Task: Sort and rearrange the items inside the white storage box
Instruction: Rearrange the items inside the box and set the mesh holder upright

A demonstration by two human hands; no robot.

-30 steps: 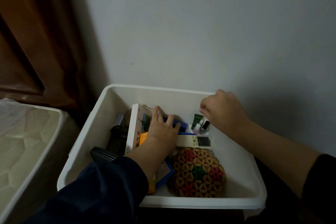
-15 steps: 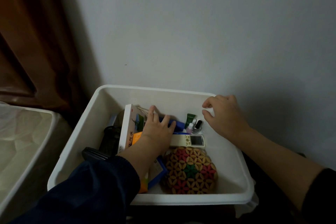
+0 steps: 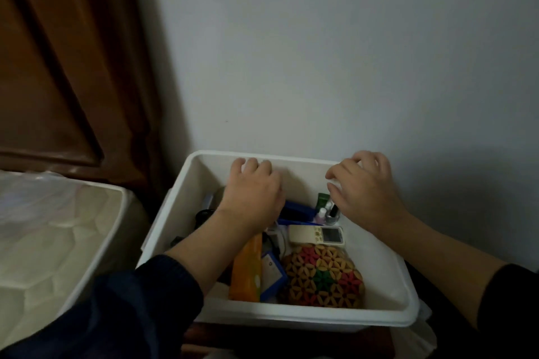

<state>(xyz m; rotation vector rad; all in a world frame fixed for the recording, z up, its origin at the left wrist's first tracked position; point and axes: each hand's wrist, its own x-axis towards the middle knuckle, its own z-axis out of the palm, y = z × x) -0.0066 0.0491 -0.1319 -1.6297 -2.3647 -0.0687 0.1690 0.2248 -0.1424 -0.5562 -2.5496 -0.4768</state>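
the white box sits against the wall, both hands at its far rim: left hand curled there, grip unclear, right hand loose, nearer the small bottles just below.

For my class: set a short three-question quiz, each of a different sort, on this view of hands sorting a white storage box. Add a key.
1. True or false: the remote control lies just beyond the beaded mat, toward the wall.
2. Which colour is the flat packet left of the mat? A orange, B pink, C grey.
3. Fill in: the left hand reaches toward the box's ____ wall.

Key: 1 true; 2 A; 3 far.
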